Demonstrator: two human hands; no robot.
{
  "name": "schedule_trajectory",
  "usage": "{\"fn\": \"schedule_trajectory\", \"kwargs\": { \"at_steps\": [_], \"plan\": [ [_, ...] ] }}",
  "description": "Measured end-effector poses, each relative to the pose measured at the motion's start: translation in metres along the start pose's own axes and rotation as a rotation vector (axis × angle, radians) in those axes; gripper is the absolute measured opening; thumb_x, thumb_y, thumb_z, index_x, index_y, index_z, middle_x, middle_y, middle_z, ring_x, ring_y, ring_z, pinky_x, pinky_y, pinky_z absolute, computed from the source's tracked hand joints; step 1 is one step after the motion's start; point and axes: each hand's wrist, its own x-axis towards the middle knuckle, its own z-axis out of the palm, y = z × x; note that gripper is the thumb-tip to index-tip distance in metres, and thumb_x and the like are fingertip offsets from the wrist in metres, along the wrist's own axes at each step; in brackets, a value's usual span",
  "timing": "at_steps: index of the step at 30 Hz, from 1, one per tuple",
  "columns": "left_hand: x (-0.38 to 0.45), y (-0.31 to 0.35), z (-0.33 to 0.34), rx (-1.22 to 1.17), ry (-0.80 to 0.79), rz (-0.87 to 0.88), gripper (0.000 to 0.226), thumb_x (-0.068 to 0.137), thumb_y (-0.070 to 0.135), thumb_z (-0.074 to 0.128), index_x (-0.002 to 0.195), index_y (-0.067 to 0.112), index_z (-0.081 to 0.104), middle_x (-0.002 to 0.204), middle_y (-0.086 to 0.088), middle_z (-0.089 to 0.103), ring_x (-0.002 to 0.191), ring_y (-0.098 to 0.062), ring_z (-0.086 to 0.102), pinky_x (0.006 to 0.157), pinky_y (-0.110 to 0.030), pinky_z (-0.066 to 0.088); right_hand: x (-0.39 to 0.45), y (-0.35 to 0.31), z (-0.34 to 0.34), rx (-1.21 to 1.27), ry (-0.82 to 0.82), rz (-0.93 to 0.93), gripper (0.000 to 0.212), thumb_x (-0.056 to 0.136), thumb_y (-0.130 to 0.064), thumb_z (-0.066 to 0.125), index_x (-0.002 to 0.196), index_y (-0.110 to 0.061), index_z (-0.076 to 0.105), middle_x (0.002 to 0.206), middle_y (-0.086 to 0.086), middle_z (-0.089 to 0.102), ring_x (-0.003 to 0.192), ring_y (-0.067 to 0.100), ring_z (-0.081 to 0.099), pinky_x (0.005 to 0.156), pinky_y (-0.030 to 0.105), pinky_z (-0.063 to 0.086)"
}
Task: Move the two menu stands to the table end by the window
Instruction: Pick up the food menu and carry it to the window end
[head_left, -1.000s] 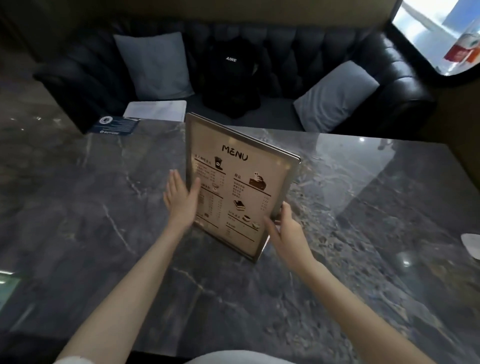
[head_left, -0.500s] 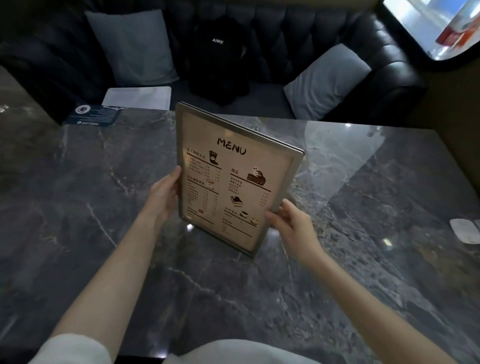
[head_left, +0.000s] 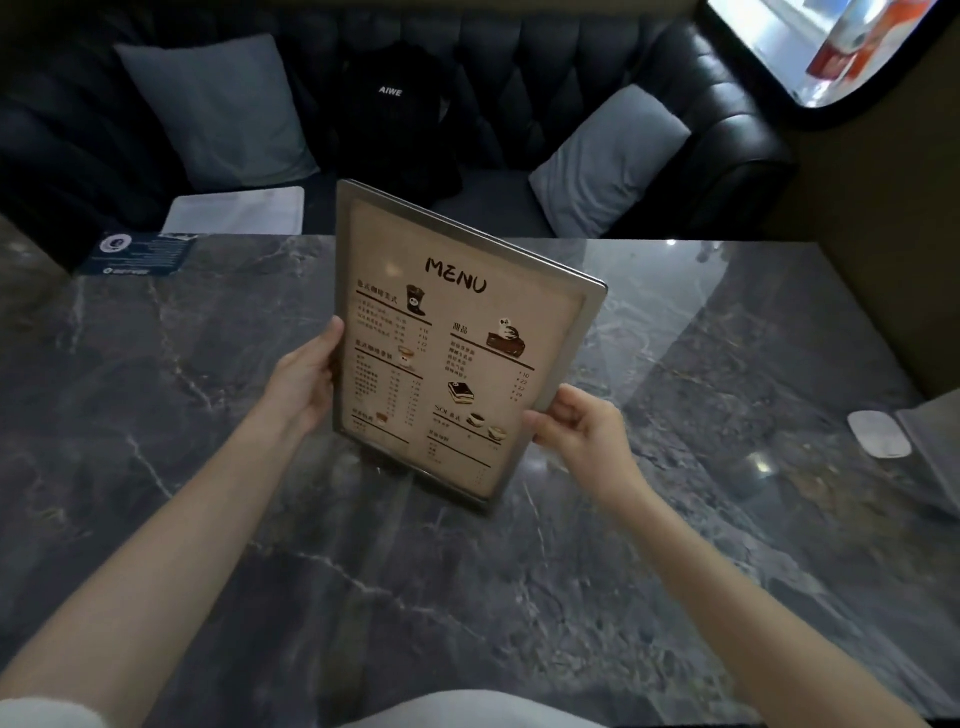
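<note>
Above the dark marble surface (head_left: 208, 415), a metal-framed rectangular menu stand (head_left: 457, 343) tilts. Left hand (head_left: 306, 382) clasps its left edge; right hand (head_left: 579, 428) pinches its right.

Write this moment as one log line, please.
left hand: grips metal-framed menu stand | right hand: grips it | over dark marble table | window end: not reached

A dark marble table (head_left: 675, 519) fronts a black tufted leather sofa (head_left: 571, 67) with 2 grey cushions (head_left: 218, 109) along the far wall; daylight enters a window (head_left: 831, 47) at far right.
</note>
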Motion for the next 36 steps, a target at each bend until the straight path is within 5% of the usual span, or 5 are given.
{"fn": "schedule_trajectory", "kwargs": {
  "at_steps": [12,16,21,28,36],
  "plan": [
    [0.002,0.015,0.171,0.037,-0.176,0.005,0.023,0.09,0.038,0.054,0.093,0.019,0.067,0.083,0.006,0.076,0.088,-0.012,0.068,0.065,-0.025,0.052,-0.014,-0.038,-0.139,0.045,0.162,-0.092,0.024,0.081,0.004,0.059,0.093,-0.016,0.063,0.094,0.0,0.07,0.081,0.003,0.069,0.064,0.015,0.054],
    [0.003,0.012,0.238,0.027,-0.213,-0.028,0.041,0.09,0.041,0.054,0.116,0.011,0.061,0.109,-0.003,0.068,0.102,-0.02,0.063,0.072,-0.032,0.049,-0.02,-0.047,-0.196,0.034,0.212,-0.121,0.021,0.082,0.002,0.059,0.091,-0.016,0.064,0.092,-0.003,0.07,0.084,0.005,0.069,0.065,0.017,0.055],
    [0.013,0.004,0.323,0.034,-0.293,-0.021,0.04,0.086,0.04,0.058,0.111,0.009,0.064,0.103,-0.005,0.071,0.094,-0.018,0.07,0.071,-0.029,0.053,-0.027,-0.05,-0.266,0.002,0.285,-0.119,0.018,0.082,0.0,0.06,0.097,-0.008,0.064,0.093,-0.004,0.07,0.086,0.005,0.069,0.066,0.016,0.056],
    [0.031,-0.017,0.436,0.041,-0.411,-0.023,0.034,0.091,0.037,0.051,0.082,0.018,0.077,0.086,0.003,0.077,0.081,-0.011,0.073,0.059,-0.021,0.057,-0.025,-0.044,-0.35,-0.048,0.385,-0.096,0.019,0.082,-0.005,0.062,0.092,-0.021,0.066,0.102,0.006,0.072,0.096,0.015,0.068,0.085,0.042,0.056],
    [0.067,-0.047,0.533,0.04,-0.527,-0.028,0.044,0.096,0.03,0.044,0.071,0.02,0.079,0.079,0.007,0.077,0.076,-0.006,0.073,0.059,-0.018,0.057,-0.01,-0.027,-0.417,-0.067,0.488,-0.045,0.018,0.082,-0.008,0.062,0.084,-0.026,0.064,0.101,-0.001,0.07,0.097,0.013,0.067,0.084,0.039,0.057]
  ]
}}
